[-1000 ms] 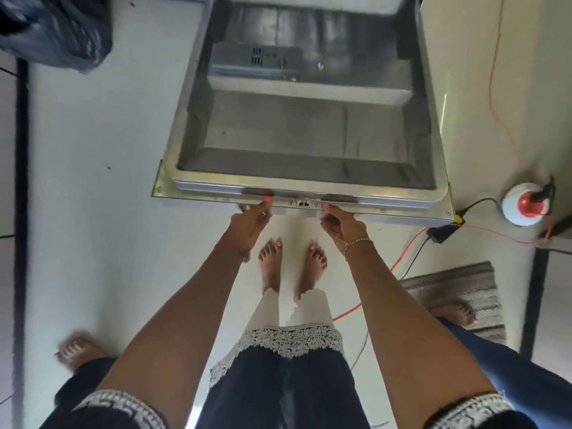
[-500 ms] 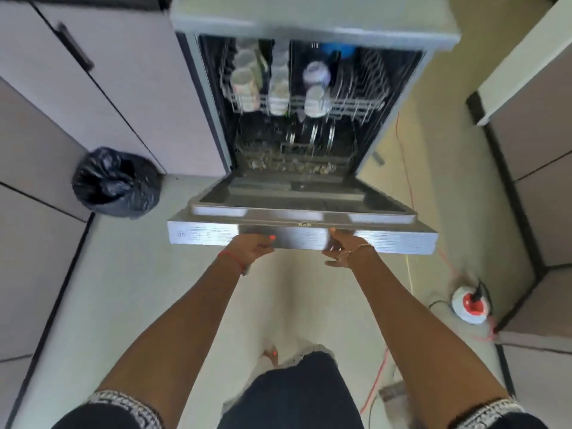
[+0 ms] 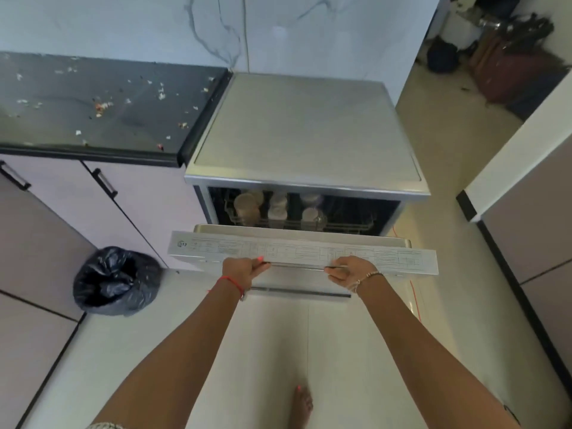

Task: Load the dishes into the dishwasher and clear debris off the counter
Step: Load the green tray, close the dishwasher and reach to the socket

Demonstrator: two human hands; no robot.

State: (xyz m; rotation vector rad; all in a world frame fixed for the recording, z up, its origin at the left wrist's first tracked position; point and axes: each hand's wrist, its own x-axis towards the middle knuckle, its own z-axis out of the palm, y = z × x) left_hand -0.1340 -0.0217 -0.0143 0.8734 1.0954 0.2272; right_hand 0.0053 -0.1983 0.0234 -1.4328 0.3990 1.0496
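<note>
I had the left hand (image 3: 244, 270) and right hand (image 3: 349, 270) curled round the top edge of the dishwasher door (image 3: 297, 249), which was tilted partly open. Crumbs (image 3: 100, 106) littered the desk (image 3: 133, 120) at ten o'clock.

A single wide-angle view from the person's head looks forward and steeply down. Both forearms reach away from the lens to the left hand (image 3: 244, 270) and right hand (image 3: 346, 269) near mid-frame, on the door of the dishwasher (image 3: 306, 134). The dark surface (image 3: 93, 119) lies upper left, the floor (image 3: 278, 351) directly below; a foot (image 3: 303, 404) shows near the bottom edge
</note>
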